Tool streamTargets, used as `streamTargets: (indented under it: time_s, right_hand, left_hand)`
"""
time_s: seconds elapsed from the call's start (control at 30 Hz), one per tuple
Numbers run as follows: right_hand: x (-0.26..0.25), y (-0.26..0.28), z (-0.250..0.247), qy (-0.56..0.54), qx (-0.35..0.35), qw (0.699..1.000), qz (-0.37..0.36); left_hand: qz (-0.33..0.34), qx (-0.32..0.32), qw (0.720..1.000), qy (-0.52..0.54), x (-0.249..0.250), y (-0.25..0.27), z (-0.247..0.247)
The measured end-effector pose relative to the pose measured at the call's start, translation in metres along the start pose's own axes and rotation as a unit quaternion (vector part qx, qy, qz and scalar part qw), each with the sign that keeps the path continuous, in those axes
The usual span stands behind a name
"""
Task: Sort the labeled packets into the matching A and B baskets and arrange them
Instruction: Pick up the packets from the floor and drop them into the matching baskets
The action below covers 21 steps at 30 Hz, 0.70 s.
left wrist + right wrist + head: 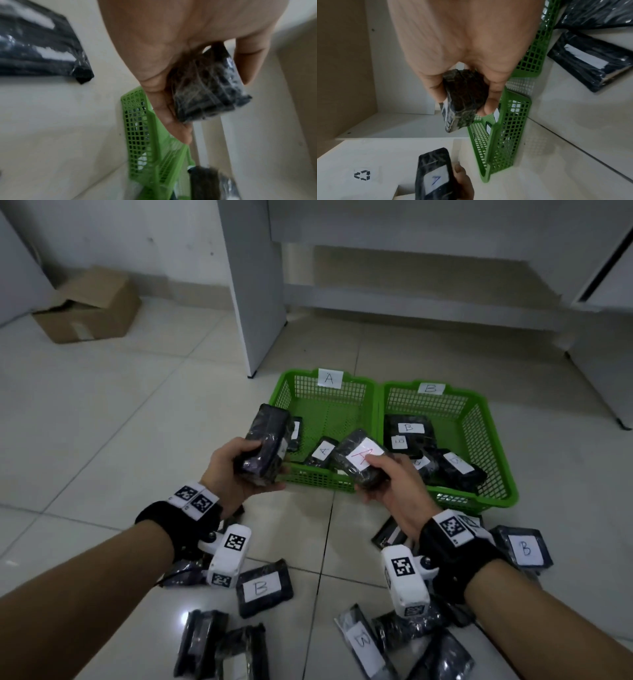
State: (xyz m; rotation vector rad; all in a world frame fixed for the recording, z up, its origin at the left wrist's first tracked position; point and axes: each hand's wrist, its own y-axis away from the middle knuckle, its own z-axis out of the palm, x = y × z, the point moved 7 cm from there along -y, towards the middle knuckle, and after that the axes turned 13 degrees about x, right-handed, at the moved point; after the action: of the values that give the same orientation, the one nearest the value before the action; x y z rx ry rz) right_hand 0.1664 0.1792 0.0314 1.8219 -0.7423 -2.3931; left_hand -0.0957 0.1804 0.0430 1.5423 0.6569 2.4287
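Observation:
Two green mesh baskets stand side by side on the floor: basket A (pixel 371 412) on the left, basket B (pixel 479 422) on the right. My left hand (pixel 239 470) grips a dark wrapped packet (pixel 265 445) at basket A's near left corner; the right wrist view shows an A on that left-hand packet (pixel 435 178). My right hand (pixel 387 481) grips another packet with a red A label (pixel 361 458) above the front rim between the baskets. Basket A holds an A packet (pixel 322 453); basket B holds several B packets (pixel 409 429).
Several loose packets lie on the tiled floor near me, among them one marked B (pixel 265 589) and another B (pixel 525 547). A cardboard box (pixel 89 306) sits back left. A white cabinet leg (pixel 257 285) stands behind basket A.

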Motion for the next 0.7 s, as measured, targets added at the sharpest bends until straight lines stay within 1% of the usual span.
streamTargets:
  time_s: [0.1,0.17,0.2,0.27,0.33,0.43,0.5,0.57,0.63,0.67,0.7]
  right_hand:
    - [-0.018,-0.016,0.005,0.043,0.016,0.998,-0.037]
    - [-0.030,-0.029,0.010,0.092,0.034,0.992,-0.074]
    - [-0.037,-0.036,0.014,0.126,0.048,0.986,-0.101]
    - [-0.048,-0.048,0.019,0.205,0.088,0.962,-0.160]
    - [-0.057,-0.054,0.028,0.305,0.123,0.919,-0.217]
    - [-0.053,-0.065,0.045,0.441,0.134,0.845,-0.270]
    - [-0.038,-0.070,0.057,0.526,0.112,0.795,-0.281]
    - [-0.021,-0.071,0.066,0.594,0.079,0.741,-0.304]
    - [-0.011,-0.070,0.069,0.649,0.067,0.682,-0.330]
    - [-0.008,-0.071,0.069,0.672,0.067,0.657,-0.336]
    - [-0.005,-0.073,0.067,0.694,0.071,0.634,-0.335]
  left_hand:
    - [-0.031,-0.011,0.994,0.104,0.010,-0.009,0.001]
    - [-0.050,-0.030,0.987,0.150,0.016,-0.018,0.002]
    - [-0.055,-0.042,0.984,0.165,0.019,-0.024,0.002]
    - [-0.057,-0.065,0.980,0.179,0.023,-0.035,0.004]
    - [-0.044,-0.071,0.983,0.164,0.026,-0.044,0.008]
    - [-0.022,-0.049,0.993,0.101,0.030,-0.056,0.018]
    - [-0.010,-0.045,0.998,0.050,0.033,-0.064,0.030]
    - [0.005,-0.050,0.998,-0.030,0.037,-0.074,0.044]
    - [0.019,-0.030,0.989,-0.142,0.036,-0.093,0.053]
    - [0.041,0.000,0.977,-0.211,0.037,-0.103,0.056]
    - [0.075,0.045,0.951,-0.296,0.039,-0.114,0.056]
